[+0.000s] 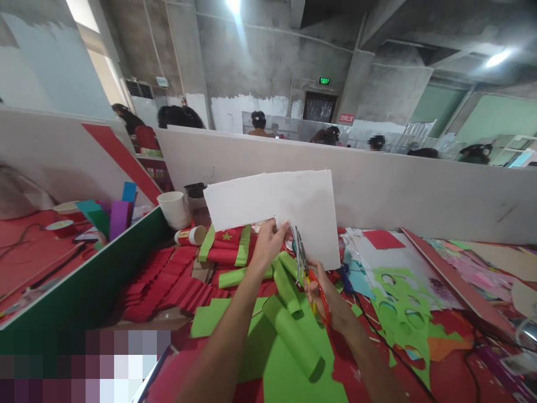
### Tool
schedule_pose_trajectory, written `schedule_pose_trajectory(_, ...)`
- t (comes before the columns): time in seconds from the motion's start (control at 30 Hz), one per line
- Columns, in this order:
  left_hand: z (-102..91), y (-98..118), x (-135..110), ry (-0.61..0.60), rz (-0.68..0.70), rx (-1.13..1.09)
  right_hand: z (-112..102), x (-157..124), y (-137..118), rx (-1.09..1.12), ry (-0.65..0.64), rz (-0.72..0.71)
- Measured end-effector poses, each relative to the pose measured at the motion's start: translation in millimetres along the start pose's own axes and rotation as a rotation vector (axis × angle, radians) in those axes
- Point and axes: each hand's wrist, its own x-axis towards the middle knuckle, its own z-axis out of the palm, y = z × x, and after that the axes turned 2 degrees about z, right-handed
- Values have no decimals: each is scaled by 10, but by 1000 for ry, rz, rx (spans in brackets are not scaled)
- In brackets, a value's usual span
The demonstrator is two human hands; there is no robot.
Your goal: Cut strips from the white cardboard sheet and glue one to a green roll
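Observation:
My left hand [271, 238] pinches the lower edge of a large white sheet of board [268, 196], held up in front of me. In my right hand [323, 291] is a pair of scissors [302, 254] with red and yellow handles. The blades point up at the sheet's lower part, close to my left fingers, and appear parted. A cut edge runs along the sheet's lower left side. Below my hands lie rolled green paper tubes [289, 336] and flat green paper [302, 380]. Behind my left wrist sits a red paper piece with a gold star [227, 236] and green strips.
Folded red paper strips [155, 280] lie at left beside a green divider [79, 285]. A white paper cup [174, 208] stands behind a glue bottle [191, 235]. At right is green paper with cut-out holes [403, 313]. A white partition [377, 190] runs across the back; several people sit beyond.

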Motion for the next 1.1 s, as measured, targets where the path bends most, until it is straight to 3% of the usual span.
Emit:
schedule_pose_trajectory(0.43, 8, -11, -11, -20, 22, 23, 33, -10, 50, 33, -31, 38)
schedule_pose_trajectory(1.1, -18, 15, -17, -15, 32, 164, 120, 42, 0, 66, 57, 63)
